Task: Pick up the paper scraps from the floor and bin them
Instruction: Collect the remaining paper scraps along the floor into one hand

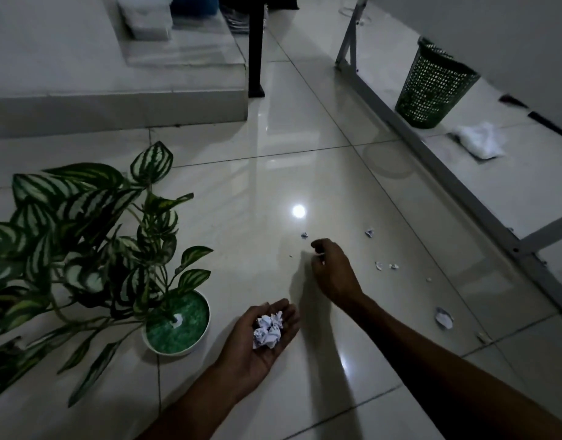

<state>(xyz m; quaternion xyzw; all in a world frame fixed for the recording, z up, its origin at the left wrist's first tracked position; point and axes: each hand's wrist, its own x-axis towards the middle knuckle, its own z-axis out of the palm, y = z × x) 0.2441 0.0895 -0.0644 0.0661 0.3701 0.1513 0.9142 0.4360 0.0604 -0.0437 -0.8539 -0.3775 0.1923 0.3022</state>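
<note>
The glossy pale tiled floor (273, 173) carries small torn white paper scraps (443, 318) scattered at right, a round white pot of striped-leaf plant (176, 328) (at left), a dark green perforated plastic bin (432, 87), and a crumpled white cloth (479, 139) just beside it.

Dim scene, one bright glare spot on the glossy floor (298, 211) (edges bowed).

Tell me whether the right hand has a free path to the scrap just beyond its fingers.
Probably yes: the right hand hovers close to that scrap, with only bare floor between them.
</note>
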